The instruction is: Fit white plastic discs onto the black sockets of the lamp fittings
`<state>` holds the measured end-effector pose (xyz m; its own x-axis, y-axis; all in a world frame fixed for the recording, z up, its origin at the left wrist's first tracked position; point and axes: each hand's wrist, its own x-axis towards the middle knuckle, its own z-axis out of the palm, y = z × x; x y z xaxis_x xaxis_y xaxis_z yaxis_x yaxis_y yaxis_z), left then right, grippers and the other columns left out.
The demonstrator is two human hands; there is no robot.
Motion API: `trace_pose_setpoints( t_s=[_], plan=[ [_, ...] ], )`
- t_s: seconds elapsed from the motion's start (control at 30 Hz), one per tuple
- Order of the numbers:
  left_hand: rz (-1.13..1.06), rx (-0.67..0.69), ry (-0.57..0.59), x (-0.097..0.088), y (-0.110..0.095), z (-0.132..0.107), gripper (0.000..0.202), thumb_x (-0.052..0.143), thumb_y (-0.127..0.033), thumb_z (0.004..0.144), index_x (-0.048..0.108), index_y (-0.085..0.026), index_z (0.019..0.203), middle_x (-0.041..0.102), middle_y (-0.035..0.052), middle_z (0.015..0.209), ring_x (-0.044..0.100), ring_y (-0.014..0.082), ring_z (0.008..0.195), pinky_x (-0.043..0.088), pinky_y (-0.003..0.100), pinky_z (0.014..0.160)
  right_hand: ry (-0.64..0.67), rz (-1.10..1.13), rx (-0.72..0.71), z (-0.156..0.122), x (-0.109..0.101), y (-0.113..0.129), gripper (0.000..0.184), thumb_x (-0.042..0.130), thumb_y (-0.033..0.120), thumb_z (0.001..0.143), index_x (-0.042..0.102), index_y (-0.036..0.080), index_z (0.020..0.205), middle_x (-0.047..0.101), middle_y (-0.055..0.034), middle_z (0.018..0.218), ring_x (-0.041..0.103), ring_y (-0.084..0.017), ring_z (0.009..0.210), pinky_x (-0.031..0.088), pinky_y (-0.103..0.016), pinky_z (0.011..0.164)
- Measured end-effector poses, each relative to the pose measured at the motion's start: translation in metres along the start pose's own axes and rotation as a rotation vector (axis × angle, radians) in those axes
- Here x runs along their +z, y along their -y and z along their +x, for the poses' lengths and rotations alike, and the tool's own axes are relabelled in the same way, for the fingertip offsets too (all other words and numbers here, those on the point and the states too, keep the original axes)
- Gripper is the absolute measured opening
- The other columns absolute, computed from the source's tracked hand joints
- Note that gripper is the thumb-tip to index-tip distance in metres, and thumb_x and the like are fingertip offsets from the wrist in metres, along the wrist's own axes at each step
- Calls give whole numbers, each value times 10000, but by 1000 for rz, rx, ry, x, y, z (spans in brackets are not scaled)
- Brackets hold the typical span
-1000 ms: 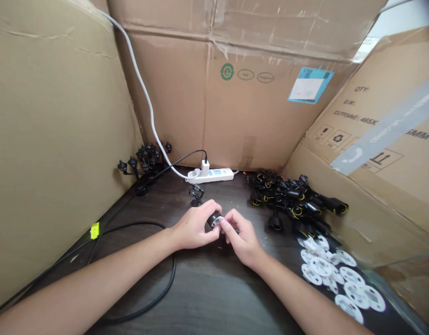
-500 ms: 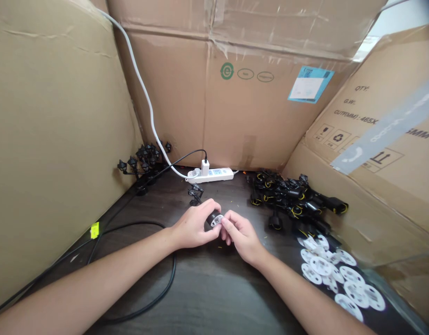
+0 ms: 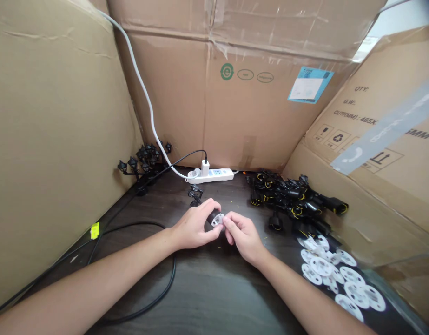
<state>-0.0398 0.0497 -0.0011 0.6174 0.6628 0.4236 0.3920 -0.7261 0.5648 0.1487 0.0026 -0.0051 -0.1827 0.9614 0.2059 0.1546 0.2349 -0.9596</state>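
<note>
My left hand [image 3: 193, 226] is shut around a short black cylindrical socket [image 3: 212, 217], which looks like a lamp holder. A small white printed disc [image 3: 217, 220] sits on the socket's right end. My right hand [image 3: 242, 236] pinches the disc's right edge between its fingertips, partly hiding that edge. Most of the socket's body is hidden by my left fingers.
A heap of black sockets with yellow wires [image 3: 287, 197] lies to the right, with white discs [image 3: 326, 274] in front. Small black parts [image 3: 148, 160] and a white power strip [image 3: 210, 175] stand at the back. A black cable [image 3: 130, 224] crosses the dark table [image 3: 207, 298], walled by cardboard.
My right fingertips have shifted from the disc's face to its right edge, so more of the disc shows. The socket has turned slightly in my left hand.
</note>
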Motion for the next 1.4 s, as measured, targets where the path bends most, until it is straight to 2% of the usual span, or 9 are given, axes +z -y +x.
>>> trace_pose_setpoints(
  t_s=[0.3,0.7,1.17,1.4],
  plan=[
    [-3,-2,3,0,0,0,266,598,-356,909,486,-222,1110,565,1,920,555,148,724,424,278,662,-45,-38,-28,-2,1,-1,529,548,662,953,545,205,686,485,47,474,411,-113,452,351,-250,516],
    [30,31,-31,2,1,0,220,558,-305,915,507,-215,1109,592,22,947,572,153,747,441,283,681,-9,-36,-9,-1,2,-6,513,516,663,970,548,211,730,499,50,494,428,-119,461,365,-254,533],
    [17,31,-4,1,1,0,262,582,-325,901,495,-223,1126,573,12,940,557,156,739,441,287,680,-1,-20,-14,-1,0,-5,537,526,655,969,580,199,691,496,46,463,423,-117,448,367,-251,528],
    [28,37,11,1,2,0,255,570,-350,949,523,-228,1168,589,24,987,582,157,775,463,285,717,10,-25,-11,0,0,-7,546,496,647,986,519,209,660,510,38,489,444,-120,468,375,-255,536]
  ],
)
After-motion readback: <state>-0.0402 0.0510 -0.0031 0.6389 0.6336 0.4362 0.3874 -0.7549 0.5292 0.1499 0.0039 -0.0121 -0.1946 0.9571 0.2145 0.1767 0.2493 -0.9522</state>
